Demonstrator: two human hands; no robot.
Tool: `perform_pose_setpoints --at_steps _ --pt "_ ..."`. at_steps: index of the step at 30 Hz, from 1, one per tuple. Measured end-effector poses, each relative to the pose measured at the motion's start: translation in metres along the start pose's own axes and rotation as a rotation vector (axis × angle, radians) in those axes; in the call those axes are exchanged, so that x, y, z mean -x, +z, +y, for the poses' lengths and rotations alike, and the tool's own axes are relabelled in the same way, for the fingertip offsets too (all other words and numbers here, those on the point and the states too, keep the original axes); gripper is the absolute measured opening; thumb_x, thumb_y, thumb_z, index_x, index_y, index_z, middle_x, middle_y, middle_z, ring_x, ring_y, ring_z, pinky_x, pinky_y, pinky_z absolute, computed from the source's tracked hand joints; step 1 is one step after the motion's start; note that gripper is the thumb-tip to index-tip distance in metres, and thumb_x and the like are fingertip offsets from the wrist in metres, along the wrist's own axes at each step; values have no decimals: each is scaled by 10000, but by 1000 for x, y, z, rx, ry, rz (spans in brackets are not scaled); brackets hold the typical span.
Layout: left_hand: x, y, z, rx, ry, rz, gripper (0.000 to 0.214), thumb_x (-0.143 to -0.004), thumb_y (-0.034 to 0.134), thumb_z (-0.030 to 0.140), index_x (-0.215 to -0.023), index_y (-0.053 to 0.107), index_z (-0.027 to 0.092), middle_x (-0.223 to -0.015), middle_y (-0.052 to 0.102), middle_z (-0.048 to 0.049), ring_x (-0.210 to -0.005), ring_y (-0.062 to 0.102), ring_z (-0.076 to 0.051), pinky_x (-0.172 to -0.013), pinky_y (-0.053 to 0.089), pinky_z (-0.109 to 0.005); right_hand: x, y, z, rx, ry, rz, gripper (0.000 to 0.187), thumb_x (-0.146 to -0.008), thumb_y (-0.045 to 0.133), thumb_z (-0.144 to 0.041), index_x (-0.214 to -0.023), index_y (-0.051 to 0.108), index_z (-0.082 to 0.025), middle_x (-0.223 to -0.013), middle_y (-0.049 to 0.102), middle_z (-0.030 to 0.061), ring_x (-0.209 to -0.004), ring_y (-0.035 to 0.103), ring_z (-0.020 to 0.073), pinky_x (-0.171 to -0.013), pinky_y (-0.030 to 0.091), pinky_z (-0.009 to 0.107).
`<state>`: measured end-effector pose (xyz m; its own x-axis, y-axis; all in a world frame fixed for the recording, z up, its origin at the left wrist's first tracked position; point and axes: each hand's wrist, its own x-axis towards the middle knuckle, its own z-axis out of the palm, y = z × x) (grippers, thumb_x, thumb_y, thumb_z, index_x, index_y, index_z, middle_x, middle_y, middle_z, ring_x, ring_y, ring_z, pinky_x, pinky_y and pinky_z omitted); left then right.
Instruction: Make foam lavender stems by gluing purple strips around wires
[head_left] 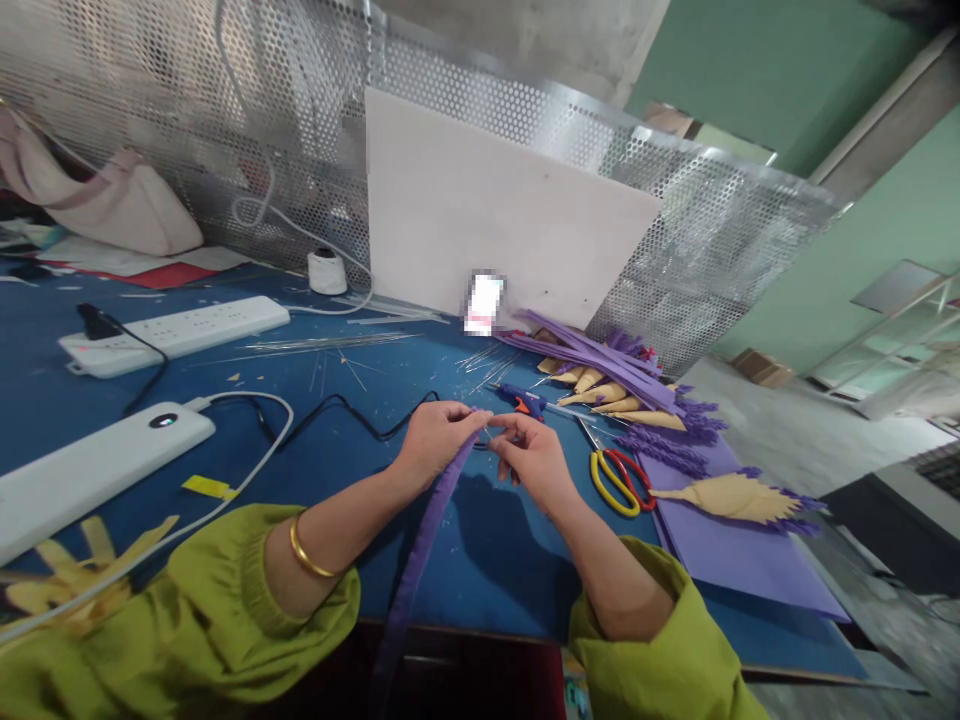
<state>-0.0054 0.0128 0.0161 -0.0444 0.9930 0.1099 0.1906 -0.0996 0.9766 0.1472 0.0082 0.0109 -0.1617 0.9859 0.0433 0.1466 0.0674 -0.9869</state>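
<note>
My left hand point(442, 437) is closed, its thumb and fingers pinching the upper end of a long purple paper strip point(437, 510). The strip hangs down past the table's front edge. Close beside it, my right hand point(531, 455) has its thumb and index finger drawn together at the strip's end. A thin, light line shows between the two hands, too fine to name. Just beyond my hands lies a blue and orange glue gun point(523, 400) with a glue stick in its back. Scissors point(622, 480) with yellow and red handles lie to the right of my right hand.
Purple strips point(600, 355), beige-wrapped purple flowers point(622, 398) and purple sheets point(739, 570) lie on the right. Thin wires point(322, 342) lie behind my hands. Power strips point(180, 335) and cords occupy the left. A lit phone point(484, 303) leans against a white board point(502, 200).
</note>
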Motion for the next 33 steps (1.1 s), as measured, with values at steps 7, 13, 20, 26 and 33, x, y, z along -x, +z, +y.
perform_pose_setpoints --at_steps 7,13,20,26,33 --pt "-1 0 -3 32 16 15 309 -717 646 414 -565 613 147 -513 447 44 -520 368 -96 -493 271 -226 2 4 2 56 -76 48 264 -709 641 -258 -960 636 -174 -666 598 -47 -390 558 90 -340 350 202" --pt "-2 2 -4 54 12 -13 353 -718 645 465 -579 632 141 -515 449 42 -524 375 -99 -494 262 -232 0 4 5 81 -73 67 264 -724 628 -256 -975 630 -174 -683 604 -42 -388 557 90 -336 351 204" --pt "-2 2 -5 82 -17 11 269 -678 685 388 -578 641 142 -532 501 32 -537 402 -102 -510 283 -235 0 5 6 73 -83 36 253 -723 628 -241 -969 633 -177 -665 593 -52 -388 557 89 -334 361 199" --pt "-5 2 -5 371 -195 -23 250 -585 751 359 -631 691 121 -538 550 14 -530 441 -99 -546 340 -239 2 11 9 -92 -77 42 284 -711 651 -260 -980 614 -177 -642 597 -62 -381 548 89 -344 396 199" --pt "-6 -1 -4 388 -208 -63 329 -648 732 455 -687 714 129 -556 572 8 -516 459 -97 -553 365 -244 1 10 6 -113 -46 40 283 -695 660 -257 -964 624 -179 -641 608 -58 -391 558 87 -335 387 188"
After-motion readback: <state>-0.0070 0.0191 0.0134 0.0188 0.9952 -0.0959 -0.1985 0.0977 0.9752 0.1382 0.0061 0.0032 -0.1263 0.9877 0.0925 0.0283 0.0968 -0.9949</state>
